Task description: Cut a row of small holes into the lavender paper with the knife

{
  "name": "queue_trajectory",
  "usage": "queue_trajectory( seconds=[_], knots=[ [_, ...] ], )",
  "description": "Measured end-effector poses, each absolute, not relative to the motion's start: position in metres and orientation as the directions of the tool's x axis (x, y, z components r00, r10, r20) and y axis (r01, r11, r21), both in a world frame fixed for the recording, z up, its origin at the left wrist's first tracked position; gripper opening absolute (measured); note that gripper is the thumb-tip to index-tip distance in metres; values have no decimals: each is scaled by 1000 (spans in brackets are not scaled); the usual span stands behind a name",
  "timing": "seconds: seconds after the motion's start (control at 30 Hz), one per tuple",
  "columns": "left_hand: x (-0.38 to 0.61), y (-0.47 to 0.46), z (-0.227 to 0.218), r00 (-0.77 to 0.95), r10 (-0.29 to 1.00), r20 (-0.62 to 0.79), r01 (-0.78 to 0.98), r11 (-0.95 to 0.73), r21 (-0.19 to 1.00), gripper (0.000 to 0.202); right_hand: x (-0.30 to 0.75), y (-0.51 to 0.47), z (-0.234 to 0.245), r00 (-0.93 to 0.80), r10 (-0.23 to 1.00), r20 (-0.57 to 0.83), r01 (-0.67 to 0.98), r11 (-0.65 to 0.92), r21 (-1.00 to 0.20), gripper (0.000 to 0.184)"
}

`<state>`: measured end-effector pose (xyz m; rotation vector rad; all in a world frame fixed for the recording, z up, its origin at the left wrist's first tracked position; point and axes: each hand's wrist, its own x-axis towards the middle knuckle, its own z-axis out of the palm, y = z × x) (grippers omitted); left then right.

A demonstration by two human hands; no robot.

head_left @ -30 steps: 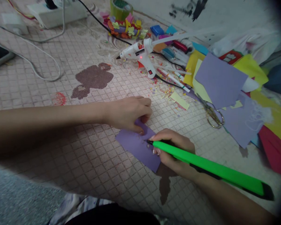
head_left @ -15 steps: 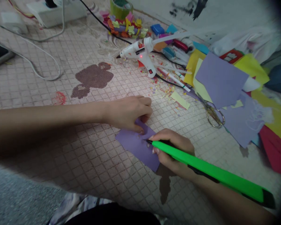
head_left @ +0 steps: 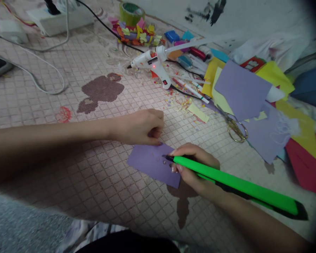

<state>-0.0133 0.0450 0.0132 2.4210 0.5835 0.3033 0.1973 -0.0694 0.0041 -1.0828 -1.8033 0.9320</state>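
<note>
While right fingers (head_left: 193, 154) clamp green utility knife (head_left: 234, 189), tip on purple paper (head_left: 150, 165); left fingers (head_left: 155, 123) curled at edge.

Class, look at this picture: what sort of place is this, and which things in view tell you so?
Probably a craft spot on a floor at home: a patterned mat spread underfoot, a hot glue gun, scissors and loose sheets of coloured paper with scraps around.

A grid-patterned fabric mat (head_left: 100, 200) is covered right now: paper shavings (head_left: 183, 105) are strewn across it, a white hot glue gun (head_left: 152, 63) is laid down, gold-handled scissors (head_left: 235, 130) are left lying, and a purple paper strip (head_left: 152, 163) is pressed flat!
</note>
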Motion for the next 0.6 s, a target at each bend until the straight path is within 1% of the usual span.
queue_trajectory(
  seconds=[0.23,0.6],
  knots=[
    [-15,45,14,871,485,81,332,-701,631,16,195,-67,4,-331,902,277,343,389,-855,22],
    [-15,45,15,880,468,74,324,-709,627,19,194,-66,0,-358,891,279,330,400,-855,23]
  ],
)
